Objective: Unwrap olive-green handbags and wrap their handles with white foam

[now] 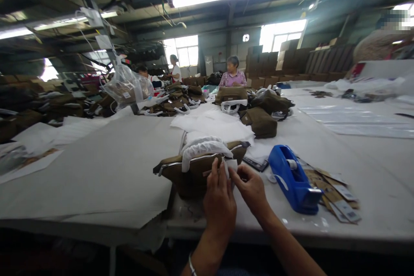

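Observation:
An olive-brown handbag [190, 177] with a silver zipper stands upright on the table in front of me. Its arched handle is wrapped in white paper [207, 148]. At the right foot of the handle a loose end of this paper sticks out. My left hand [220, 194] is closed on the paper there, its fingers pointing up against the bag's front. From the right, my right hand [250, 187] pinches the same paper between thumb and fingers. The hands partly hide the bag's right side.
A blue tape dispenser [294, 181] stands right of my hands, beside brown and white tags [339, 200]. White sheets [213, 120] lie behind the bag. Several more brown bags [258, 120] are farther back. A person in a purple top [233, 78] is across the table.

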`<action>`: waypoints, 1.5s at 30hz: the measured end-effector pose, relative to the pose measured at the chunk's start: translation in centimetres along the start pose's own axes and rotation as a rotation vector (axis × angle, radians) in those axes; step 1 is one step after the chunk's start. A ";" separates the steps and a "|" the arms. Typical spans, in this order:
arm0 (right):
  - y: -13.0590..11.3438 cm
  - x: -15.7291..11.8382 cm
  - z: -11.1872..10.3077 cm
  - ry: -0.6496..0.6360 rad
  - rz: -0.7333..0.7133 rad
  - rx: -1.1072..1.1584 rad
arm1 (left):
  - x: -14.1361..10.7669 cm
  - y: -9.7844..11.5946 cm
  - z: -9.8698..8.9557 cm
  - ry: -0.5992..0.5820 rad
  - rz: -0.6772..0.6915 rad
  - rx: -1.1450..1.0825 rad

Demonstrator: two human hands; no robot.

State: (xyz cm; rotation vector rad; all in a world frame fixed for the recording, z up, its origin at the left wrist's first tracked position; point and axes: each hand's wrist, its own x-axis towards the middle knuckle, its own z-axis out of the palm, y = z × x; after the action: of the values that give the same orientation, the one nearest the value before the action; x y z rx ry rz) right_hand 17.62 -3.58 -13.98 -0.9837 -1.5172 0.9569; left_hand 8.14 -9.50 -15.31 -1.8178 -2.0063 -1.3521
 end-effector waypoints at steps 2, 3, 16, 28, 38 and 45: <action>0.1 0.0 0.3 0.017 -0.003 0.008 | -0.1 -0.2 0.4 0.064 0.061 0.064; 0.2 0.0 0.4 0.018 -0.002 0.018 | -0.1 -0.3 0.6 0.086 0.081 0.075; 1.6 -0.8 1.4 0.039 0.010 0.060 | -0.1 0.8 1.1 0.055 -0.085 -0.111; 0.4 -1.3 0.3 0.032 -0.036 -0.009 | -0.5 2.1 -0.2 -0.073 -0.084 -0.220; 0.0 -0.7 -0.3 -0.067 0.082 0.101 | 2.2 -0.3 -4.8 -0.281 -0.627 -1.127; -0.1 -1.4 -0.6 -0.029 -0.031 0.021 | 2.3 0.0 -3.8 -0.289 -0.679 -1.110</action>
State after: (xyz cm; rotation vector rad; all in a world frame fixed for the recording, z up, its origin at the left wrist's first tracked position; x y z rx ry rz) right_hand 18.34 -4.86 -14.21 -0.9327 -1.5395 0.9675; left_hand 5.79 -10.33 -11.67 -1.6890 -2.3348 -3.0163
